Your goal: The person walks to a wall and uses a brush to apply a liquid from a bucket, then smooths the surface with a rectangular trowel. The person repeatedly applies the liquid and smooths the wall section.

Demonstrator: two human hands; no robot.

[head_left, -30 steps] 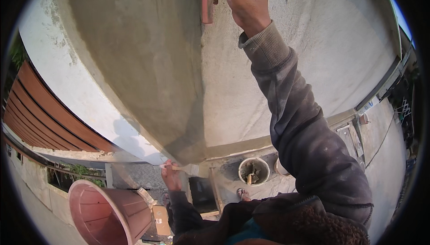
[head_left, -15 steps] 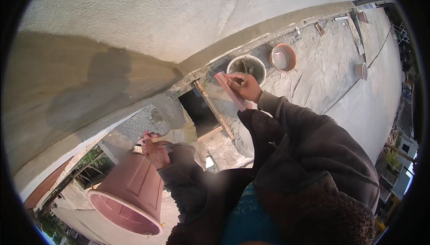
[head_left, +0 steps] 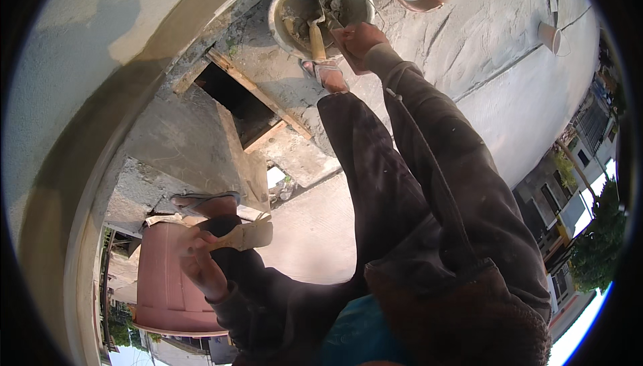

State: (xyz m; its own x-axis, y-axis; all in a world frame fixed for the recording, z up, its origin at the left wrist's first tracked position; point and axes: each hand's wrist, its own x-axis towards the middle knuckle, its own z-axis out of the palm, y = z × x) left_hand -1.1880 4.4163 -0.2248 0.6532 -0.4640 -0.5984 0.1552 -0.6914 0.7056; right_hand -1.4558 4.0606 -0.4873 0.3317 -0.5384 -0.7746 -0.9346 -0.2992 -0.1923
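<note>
The brush should be light, with a stiff handle and a head that gives a little under pressure; the handle is the place to hold it, just behind the bristles for control. The float looks like a rigid, fairly light board, likely gritty or slick if damp, and is best taken by its back, with the fingers clear of the working face.

The brush is flat and wide, pale tan in the handle and greyish at the bristles, whose tips are uneven. The float is a narrow, dull pink slab, seen nearly edge-on.

The left hand curls its fingers around the brush handle, low on the left, in front of the big pink tub. The right hand grips the float beside the rim of the pale bucket; its fingertips are partly hidden, so I cannot tell whether the float touches the rim. Grey mortar lies in the bucket, and a wooden-handled trowel leans in it, near a sandalled foot on the floor.
</note>
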